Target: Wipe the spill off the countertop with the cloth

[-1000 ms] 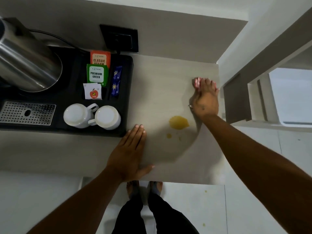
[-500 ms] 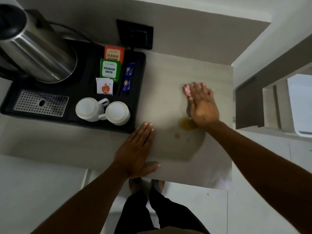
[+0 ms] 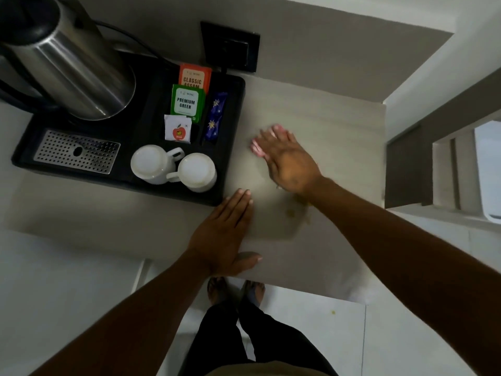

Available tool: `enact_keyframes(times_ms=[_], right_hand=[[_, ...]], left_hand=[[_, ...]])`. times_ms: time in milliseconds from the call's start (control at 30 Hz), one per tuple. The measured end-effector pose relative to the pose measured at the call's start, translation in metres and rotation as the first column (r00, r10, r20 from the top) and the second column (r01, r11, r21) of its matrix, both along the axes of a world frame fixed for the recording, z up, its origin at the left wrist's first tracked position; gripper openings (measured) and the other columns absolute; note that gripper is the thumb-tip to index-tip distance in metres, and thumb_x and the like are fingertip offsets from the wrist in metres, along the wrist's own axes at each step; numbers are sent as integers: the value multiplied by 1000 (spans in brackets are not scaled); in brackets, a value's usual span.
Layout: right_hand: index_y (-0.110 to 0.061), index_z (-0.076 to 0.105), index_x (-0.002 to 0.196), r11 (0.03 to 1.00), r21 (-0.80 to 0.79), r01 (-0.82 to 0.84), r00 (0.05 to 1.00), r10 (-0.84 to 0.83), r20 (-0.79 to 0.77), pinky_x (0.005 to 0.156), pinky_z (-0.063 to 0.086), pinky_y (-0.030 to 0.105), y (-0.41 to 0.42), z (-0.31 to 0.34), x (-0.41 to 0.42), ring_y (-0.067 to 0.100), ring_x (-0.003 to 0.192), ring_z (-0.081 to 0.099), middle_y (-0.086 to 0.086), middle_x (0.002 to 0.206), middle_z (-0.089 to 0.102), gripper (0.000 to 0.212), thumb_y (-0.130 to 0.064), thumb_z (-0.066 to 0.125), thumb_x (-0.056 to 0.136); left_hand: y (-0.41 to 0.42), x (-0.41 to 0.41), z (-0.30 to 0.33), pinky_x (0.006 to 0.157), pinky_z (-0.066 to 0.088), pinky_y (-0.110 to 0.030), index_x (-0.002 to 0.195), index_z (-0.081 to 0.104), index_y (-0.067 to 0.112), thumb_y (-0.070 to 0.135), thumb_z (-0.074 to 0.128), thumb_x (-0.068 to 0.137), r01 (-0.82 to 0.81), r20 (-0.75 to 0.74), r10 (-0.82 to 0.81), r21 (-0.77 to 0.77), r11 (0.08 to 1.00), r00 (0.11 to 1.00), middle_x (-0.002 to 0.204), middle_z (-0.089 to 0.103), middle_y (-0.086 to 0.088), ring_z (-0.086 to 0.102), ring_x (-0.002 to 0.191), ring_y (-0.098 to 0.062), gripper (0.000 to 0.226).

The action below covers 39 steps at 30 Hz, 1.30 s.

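On the countertop (image 3: 325, 126): right hand (image 3: 287, 161) flat, fingers spread, pressing a pink cloth (image 3: 256, 147); left hand (image 3: 227, 234) open, palm down at the near edge. Yellowish spill (image 3: 291, 211) smeared beside the right wrist. Beyond, on black tray (image 3: 227, 185), sachets reading "CLASSIC ASSAM" (image 3: 193, 78) and "PREMIUM GREEN" (image 3: 186, 103).

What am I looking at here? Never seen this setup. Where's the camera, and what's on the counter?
No machine: a person with a wide-angle camera on the head, looking down at their own arms and feet. The left hand lies flat on the pale countertop. The right hand presses flat beside yellowish spill traces; something pink, maybe the cloth, shows at its fingertips, too blurred to be sure. A black tray holds a steel kettle, two white cups, tea packets and a grille.
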State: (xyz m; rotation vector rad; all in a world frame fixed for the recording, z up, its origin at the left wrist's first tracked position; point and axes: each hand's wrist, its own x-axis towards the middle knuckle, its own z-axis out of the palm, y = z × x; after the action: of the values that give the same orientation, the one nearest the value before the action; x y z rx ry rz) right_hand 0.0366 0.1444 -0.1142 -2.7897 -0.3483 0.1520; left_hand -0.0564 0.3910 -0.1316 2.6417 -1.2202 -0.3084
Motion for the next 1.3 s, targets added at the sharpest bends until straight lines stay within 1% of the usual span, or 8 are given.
enact_keyframes(times_ms=[100, 267, 600, 733, 900, 1033, 1200, 1300], right_hand=[[-18, 46, 147, 998, -22, -54, 999, 54, -7, 122, 19, 53, -61, -2, -35, 37, 149, 28, 14, 157, 40, 53, -22, 38, 95], [-14, 39, 150, 956, -38, 292, 956, -293, -17, 122, 15, 52, -113, 6, -9, 42, 148, 28, 16, 157, 39, 57, -23, 38, 94], [-17, 33, 153, 1000, -4, -14, 999, 14, -31, 125, 11, 51, 0, -5, -135, 35, 153, 17, 11, 162, 31, 67, -12, 55, 91], [-19, 36, 152, 964, -23, 264, 963, -265, -52, 124, 7, 52, -45, -2, -177, 34, 152, 20, 11, 161, 34, 61, -17, 48, 92], [-18, 39, 149, 844, -4, 536, 844, -536, -16, 125, 15, 53, -86, 9, -94, 36, 149, 25, 11, 158, 39, 55, -15, 43, 95], [-13, 43, 148, 881, 48, 471, 882, -471, -22, 125, 14, 49, -46, 8, -69, 39, 149, 24, 15, 158, 38, 57, -7, 48, 92], [-14, 39, 151, 976, 26, 218, 976, -218, 1, 125, 15, 50, 23, -6, -172, 38, 151, 21, 12, 160, 36, 59, -11, 51, 93], [-16, 40, 150, 944, 17, 328, 944, -327, -44, 124, 18, 54, -1, -7, -222, 38, 150, 25, 12, 159, 38, 59, -14, 44, 92]], left_hand=[[1, 1, -4, 131, 6, -47, 160, 21, -4, 74, 51, 88, 3, 5, -2, -16, 1000, 1000, 171, 15, -23, 4, 161, -35, 111], [1, 2, -8, 131, 5, -47, 161, 16, -2, 77, 48, 88, 10, 8, -10, 4, 1000, 1000, 172, 11, -22, -1, 161, -34, 112], [1, 2, -5, 130, 13, -50, 160, 19, -4, 78, 45, 89, 17, 41, -19, 31, 999, 999, 170, 16, -25, 8, 161, -36, 111], [2, 0, -6, 130, 12, -51, 161, 17, -4, 77, 43, 90, 24, 53, -27, 43, 999, 998, 171, 14, -25, 6, 161, -36, 110], [1, 0, -1, 130, 11, -50, 161, 15, -4, 80, 38, 90, 20, 39, -22, 65, 998, 999, 172, 12, -24, 4, 161, -35, 112], [1, 1, 0, 131, 6, -48, 162, 11, -2, 81, 36, 90, 15, 7, -16, 70, 997, 1000, 173, 7, -22, -1, 161, -33, 113], [0, 1, -4, 131, 8, -48, 162, 13, -1, 80, 39, 88, -1, 10, 0, 51, 999, 1000, 173, 10, -21, 2, 161, -32, 113], [2, 1, -5, 131, 9, -49, 162, 14, -2, 80, 41, 88, 4, 8, -4, 38, 999, 1000, 173, 10, -21, 2, 161, -32, 113]])
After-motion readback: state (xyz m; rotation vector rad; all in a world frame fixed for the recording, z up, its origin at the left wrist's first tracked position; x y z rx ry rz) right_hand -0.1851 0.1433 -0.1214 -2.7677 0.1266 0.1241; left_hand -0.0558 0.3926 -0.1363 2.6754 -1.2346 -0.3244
